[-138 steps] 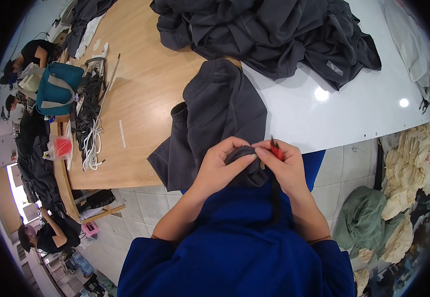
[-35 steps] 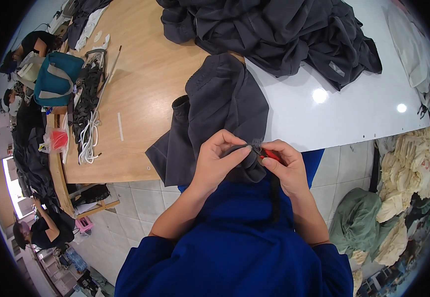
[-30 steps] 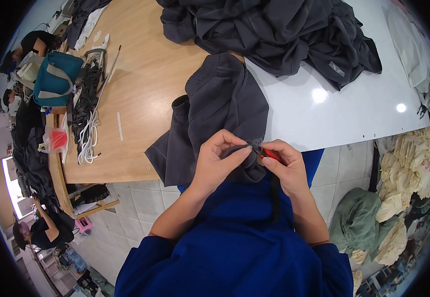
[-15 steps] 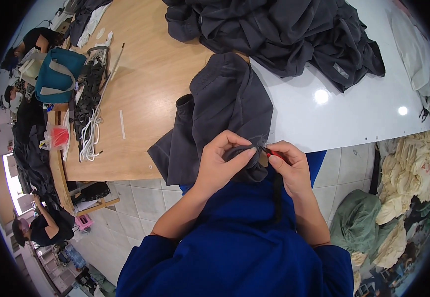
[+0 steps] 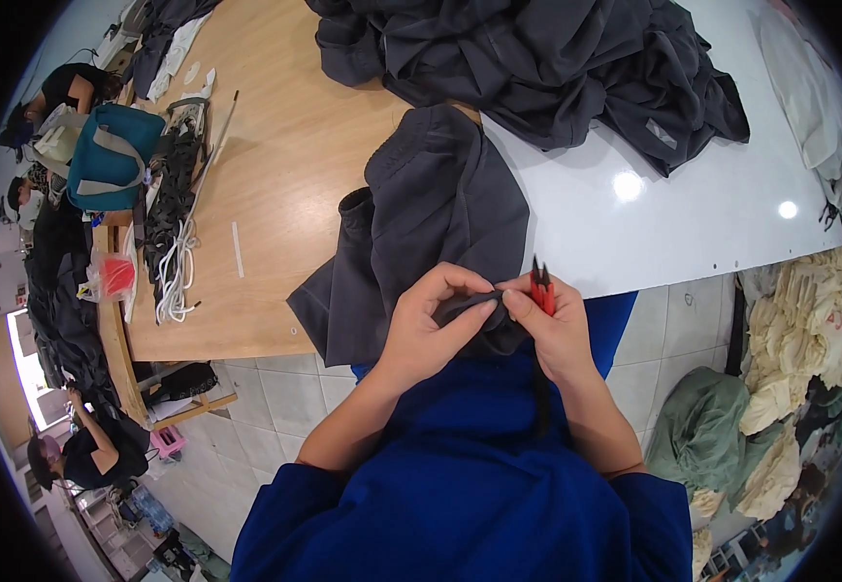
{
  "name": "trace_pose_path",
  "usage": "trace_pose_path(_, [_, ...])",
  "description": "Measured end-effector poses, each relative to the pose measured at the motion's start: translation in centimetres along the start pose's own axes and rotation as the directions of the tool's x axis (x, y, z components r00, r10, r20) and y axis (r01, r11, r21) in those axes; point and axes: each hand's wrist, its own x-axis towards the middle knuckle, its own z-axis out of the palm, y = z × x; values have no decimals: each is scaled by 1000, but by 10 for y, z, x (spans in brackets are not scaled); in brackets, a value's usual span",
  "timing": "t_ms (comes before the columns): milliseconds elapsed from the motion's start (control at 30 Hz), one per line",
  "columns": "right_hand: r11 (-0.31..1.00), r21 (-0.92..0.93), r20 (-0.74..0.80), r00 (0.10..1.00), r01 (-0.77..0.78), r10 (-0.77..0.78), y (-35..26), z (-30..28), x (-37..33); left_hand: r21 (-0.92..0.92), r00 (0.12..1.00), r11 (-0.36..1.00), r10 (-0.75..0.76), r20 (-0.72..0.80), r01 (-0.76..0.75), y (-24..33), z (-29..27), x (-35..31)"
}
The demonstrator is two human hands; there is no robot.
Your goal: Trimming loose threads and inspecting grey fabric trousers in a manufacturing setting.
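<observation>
Head view: the left hand (image 5: 431,320) and right hand (image 5: 561,335) pinch a near fold of the dark grey garment (image 5: 448,199) between fingertips, the right also gripping red snips (image 5: 542,292); the rest spreads far-left, on the table (image 5: 271,184).

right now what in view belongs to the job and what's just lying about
Likely the job:
dark grey cloth garment, in left hand and right hand
red-and-black pointed tool, in right hand

Seemingly lying about:
teal fabric bag, grey strap
looped white cord

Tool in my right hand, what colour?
The tool is red with dark tips, clearest in the head view.
</observation>
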Motion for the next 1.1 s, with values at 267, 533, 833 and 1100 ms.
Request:
trace_pose_path(267, [982, 43, -266, 950, 183, -166, -5, -26, -3, -9, 999, 1000, -1, -39, 1, 2, 6, 3])
trace_pose_path(533, [987, -63, -254, 954, 146, -157, -12, -38, -8, 5, 996, 999, -52, 76, 51, 3, 4, 6])
trace_pose_path(833, [963, -108, -119, 959, 247, -259, -17, -17, -28, -14, 991, 996, 81, -104, -83, -4, 1, 3])
trace_pose_path(1100, [977, -139, -79, 982, 161, -173, -6, 1, -35, 134, 944, 960, 267, -195, -244, -13, 7, 5])
